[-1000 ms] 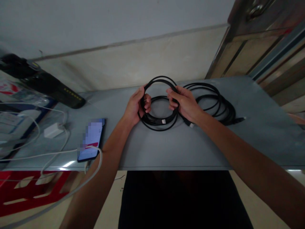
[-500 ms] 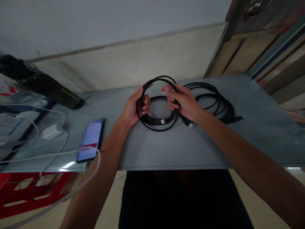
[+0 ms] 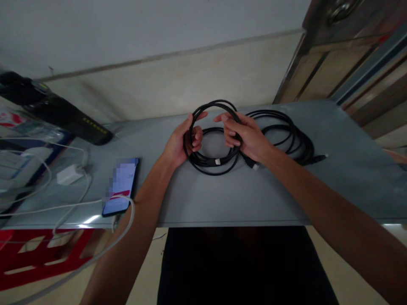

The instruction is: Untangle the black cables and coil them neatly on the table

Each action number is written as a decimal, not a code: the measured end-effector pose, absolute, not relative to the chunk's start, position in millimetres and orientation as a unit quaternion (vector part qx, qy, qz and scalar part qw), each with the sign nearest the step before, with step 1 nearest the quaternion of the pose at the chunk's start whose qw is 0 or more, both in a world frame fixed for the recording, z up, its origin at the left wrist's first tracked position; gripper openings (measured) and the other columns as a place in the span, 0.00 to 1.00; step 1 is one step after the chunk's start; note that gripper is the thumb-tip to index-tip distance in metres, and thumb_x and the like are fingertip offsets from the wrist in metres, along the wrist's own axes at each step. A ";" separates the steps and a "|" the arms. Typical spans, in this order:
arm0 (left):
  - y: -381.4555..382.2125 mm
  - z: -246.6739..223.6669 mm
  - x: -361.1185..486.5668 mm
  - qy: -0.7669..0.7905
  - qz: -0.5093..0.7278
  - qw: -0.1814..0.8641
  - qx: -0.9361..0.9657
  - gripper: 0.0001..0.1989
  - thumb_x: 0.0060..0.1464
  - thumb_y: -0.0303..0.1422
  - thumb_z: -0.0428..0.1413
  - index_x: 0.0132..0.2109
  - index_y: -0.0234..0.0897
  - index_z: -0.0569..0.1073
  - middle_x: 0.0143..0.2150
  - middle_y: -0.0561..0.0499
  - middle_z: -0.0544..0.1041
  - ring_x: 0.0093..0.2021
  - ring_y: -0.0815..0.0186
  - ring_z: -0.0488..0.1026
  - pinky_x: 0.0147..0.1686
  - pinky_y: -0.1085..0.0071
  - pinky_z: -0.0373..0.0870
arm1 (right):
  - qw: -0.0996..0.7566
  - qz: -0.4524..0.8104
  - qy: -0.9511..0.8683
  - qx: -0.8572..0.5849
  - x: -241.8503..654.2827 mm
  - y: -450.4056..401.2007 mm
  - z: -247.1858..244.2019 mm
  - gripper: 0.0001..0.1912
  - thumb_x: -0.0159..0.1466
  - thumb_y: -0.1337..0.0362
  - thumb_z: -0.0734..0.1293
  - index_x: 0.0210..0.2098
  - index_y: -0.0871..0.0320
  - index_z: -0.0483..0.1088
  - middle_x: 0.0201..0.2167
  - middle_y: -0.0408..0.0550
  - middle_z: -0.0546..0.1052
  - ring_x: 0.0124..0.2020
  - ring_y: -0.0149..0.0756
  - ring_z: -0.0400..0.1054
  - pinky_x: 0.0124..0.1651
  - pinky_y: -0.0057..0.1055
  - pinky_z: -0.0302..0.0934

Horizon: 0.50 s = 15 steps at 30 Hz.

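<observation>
A black cable (image 3: pixel 219 102) is wound into a round coil between my two hands. My left hand (image 3: pixel 183 142) is closed round the coil's left side, with the thumb on top. On the opposite side my right hand (image 3: pixel 243 133) grips the coil, its index finger pointing inward. Part of the coil's lower loop lies low over the table, where a plug with a light tip (image 3: pixel 217 162) shows. Beneath my right hand is another dark plug (image 3: pixel 251 163). To the right rests a second coiled black cable (image 3: pixel 305 146), partly hidden by my right wrist.
A phone (image 3: pixel 121 188) with a white cable lies by my left forearm on the grey table (image 3: pixel 229 203). Farther left are a white charger (image 3: pixel 70 174) and a black bottle-like object (image 3: pixel 73 118) leaning over. A red plastic stool (image 3: pixel 73 258) stands below. The wall (image 3: pixel 190 80) runs behind.
Both hands have shifted very slightly to the right with the coil. My left fingers have opened a little on the coil's inner side. The rest looks the same.
</observation>
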<state>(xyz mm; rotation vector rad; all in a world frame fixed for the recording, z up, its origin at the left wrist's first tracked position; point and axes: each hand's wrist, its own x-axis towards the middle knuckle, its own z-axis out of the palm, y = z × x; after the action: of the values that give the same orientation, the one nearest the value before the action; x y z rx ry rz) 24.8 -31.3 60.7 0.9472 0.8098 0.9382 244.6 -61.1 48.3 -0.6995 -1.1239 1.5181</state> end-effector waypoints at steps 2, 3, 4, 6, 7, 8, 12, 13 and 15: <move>-31.9 61.1 25.4 0.365 0.424 0.709 0.429 0.21 0.73 0.53 0.61 0.58 0.43 0.82 0.23 0.59 0.70 0.19 0.71 0.65 0.17 0.76 0.60 | 0.537 0.633 -0.469 -0.300 244.5 -60.9 48.1 0.26 0.61 0.43 0.85 0.45 0.52 0.78 0.24 0.32 0.60 0.21 0.26 0.49 0.24 0.29 0.50; -32.3 61.3 25.8 0.368 0.425 0.707 0.429 0.21 0.73 0.53 0.61 0.58 0.43 0.82 0.23 0.59 0.69 0.19 0.71 0.65 0.17 0.75 0.61 | 0.536 0.633 -0.468 -0.305 244.2 -60.4 47.4 0.26 0.61 0.42 0.84 0.45 0.52 0.78 0.25 0.32 0.60 0.21 0.26 0.49 0.24 0.29 0.51; -32.6 61.4 26.1 0.372 0.425 0.705 0.428 0.21 0.72 0.53 0.61 0.57 0.42 0.82 0.23 0.59 0.69 0.19 0.71 0.65 0.17 0.75 0.61 | 0.534 0.632 -0.467 -0.311 243.7 -59.7 46.3 0.27 0.61 0.40 0.84 0.44 0.53 0.78 0.24 0.32 0.60 0.21 0.26 0.49 0.24 0.29 0.51; -33.1 61.3 26.6 0.381 0.425 0.700 0.429 0.21 0.71 0.53 0.63 0.56 0.41 0.82 0.23 0.59 0.69 0.19 0.71 0.65 0.17 0.75 0.61 | 0.535 0.631 -0.459 -0.324 242.3 -58.0 43.4 0.27 0.63 0.38 0.82 0.42 0.53 0.77 0.24 0.32 0.58 0.20 0.25 0.49 0.24 0.29 0.53; -33.2 61.0 26.8 0.384 0.424 0.698 0.430 0.21 0.70 0.52 0.64 0.55 0.40 0.82 0.23 0.59 0.69 0.19 0.71 0.66 0.18 0.75 0.62 | 0.540 0.628 -0.453 -0.330 241.5 -57.0 42.0 0.27 0.64 0.37 0.81 0.40 0.53 0.76 0.24 0.31 0.57 0.20 0.25 0.48 0.23 0.28 0.53; -33.1 60.4 26.8 0.386 0.422 0.697 0.433 0.21 0.69 0.51 0.65 0.55 0.40 0.82 0.23 0.59 0.69 0.19 0.71 0.66 0.18 0.75 0.63 | 0.546 0.626 -0.445 -0.335 240.7 -56.0 40.8 0.27 0.65 0.36 0.80 0.39 0.53 0.75 0.23 0.31 0.56 0.19 0.25 0.48 0.23 0.28 0.54; -30.9 55.9 25.9 0.372 0.430 0.693 0.443 0.18 0.67 0.47 0.67 0.52 0.38 0.82 0.24 0.59 0.70 0.20 0.72 0.67 0.21 0.75 0.67 | 0.572 0.618 -0.413 -0.346 239.3 -53.0 39.5 0.28 0.66 0.36 0.79 0.35 0.52 0.71 0.22 0.31 0.54 0.18 0.25 0.46 0.22 0.28 0.55; -30.1 54.5 25.6 0.364 0.433 0.693 0.447 0.17 0.67 0.46 0.68 0.52 0.37 0.82 0.25 0.59 0.71 0.21 0.72 0.68 0.23 0.75 0.69 | 0.578 0.616 -0.407 -0.347 239.7 -52.4 40.0 0.28 0.66 0.36 0.79 0.35 0.52 0.71 0.22 0.31 0.54 0.18 0.25 0.46 0.22 0.28 0.54; -29.1 52.3 25.4 0.350 0.437 0.692 0.455 0.17 0.67 0.44 0.69 0.52 0.36 0.82 0.26 0.59 0.72 0.23 0.72 0.69 0.28 0.74 0.75 | 0.588 0.613 -0.397 -0.348 241.0 -51.4 41.1 0.28 0.67 0.36 0.79 0.34 0.52 0.70 0.22 0.31 0.54 0.18 0.25 0.46 0.22 0.27 0.53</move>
<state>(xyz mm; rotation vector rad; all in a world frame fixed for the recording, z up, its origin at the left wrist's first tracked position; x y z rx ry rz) 25.4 -29.1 52.3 1.0169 0.7824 0.9762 241.0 -51.4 41.1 -0.8097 -0.9242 1.4283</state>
